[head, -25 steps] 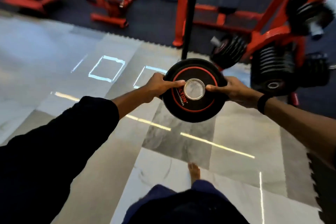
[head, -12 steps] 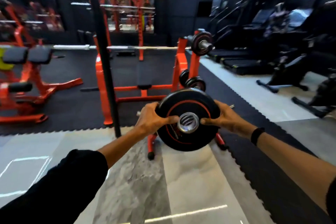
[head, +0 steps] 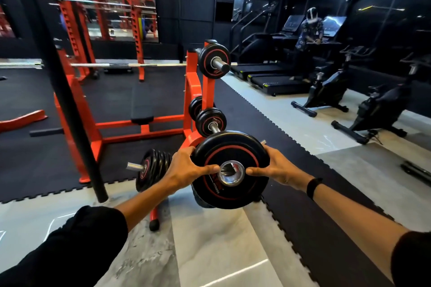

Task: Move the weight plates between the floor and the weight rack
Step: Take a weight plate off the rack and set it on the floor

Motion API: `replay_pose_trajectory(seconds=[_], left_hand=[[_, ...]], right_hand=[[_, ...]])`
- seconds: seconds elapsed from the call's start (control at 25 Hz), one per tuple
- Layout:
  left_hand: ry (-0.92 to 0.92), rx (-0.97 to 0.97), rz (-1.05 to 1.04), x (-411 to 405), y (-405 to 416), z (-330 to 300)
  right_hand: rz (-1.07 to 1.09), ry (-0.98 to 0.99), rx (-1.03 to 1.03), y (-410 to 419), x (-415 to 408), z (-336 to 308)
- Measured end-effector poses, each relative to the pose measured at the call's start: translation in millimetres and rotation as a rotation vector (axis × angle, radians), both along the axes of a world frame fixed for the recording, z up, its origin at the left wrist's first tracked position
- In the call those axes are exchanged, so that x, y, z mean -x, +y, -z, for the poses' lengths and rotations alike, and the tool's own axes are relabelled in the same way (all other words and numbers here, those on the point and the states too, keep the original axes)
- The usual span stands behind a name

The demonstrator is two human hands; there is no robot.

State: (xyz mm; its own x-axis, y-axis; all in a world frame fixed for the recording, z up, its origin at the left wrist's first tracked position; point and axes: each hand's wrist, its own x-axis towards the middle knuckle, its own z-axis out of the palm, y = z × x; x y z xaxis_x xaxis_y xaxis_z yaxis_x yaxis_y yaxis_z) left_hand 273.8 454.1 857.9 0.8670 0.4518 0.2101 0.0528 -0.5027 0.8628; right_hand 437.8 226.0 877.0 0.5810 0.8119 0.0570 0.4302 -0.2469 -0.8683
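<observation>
Both hands, left (head: 186, 169) and right (head: 276, 169), grasp the plate (head: 231, 168) by its rim, thumbs at the bore; rack (head: 198, 91) at twelve o'clock, open floor (head: 210, 240) below.

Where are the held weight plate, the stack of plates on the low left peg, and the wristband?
weight plate (head: 233, 147): head view, upper black face.
stack of plates (head: 155, 165): head view, ribbed rims.
wristband (head: 313, 187): head view, band's outer side.

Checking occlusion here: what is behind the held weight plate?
Behind the weight plate gripped by left hand and right hand stands the orange weight rack; another plate's edge peeks below. Its peg is hidden.
</observation>
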Motion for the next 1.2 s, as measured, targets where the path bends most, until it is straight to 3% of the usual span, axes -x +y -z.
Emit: replay_pose_trajectory(seconds=[0.28,0.6,0.96,1.2], left_hand=[[0.033,0.076,0.0,-117,81,78],[0.207,0.162,-0.026,-254,170,136],[0.278,0.235,-0.12,-380,196,181],[0.403,0.245,-0.215,-411,202,209]], right_hand=[[-0.03,0.073,0.116,85,-129,79],[-0.012,0.203,0.218,172,-260,132],[-0.095,0.25,0.295,229,-411,191],[-0.216,0.25,0.333,254,-468,225]])
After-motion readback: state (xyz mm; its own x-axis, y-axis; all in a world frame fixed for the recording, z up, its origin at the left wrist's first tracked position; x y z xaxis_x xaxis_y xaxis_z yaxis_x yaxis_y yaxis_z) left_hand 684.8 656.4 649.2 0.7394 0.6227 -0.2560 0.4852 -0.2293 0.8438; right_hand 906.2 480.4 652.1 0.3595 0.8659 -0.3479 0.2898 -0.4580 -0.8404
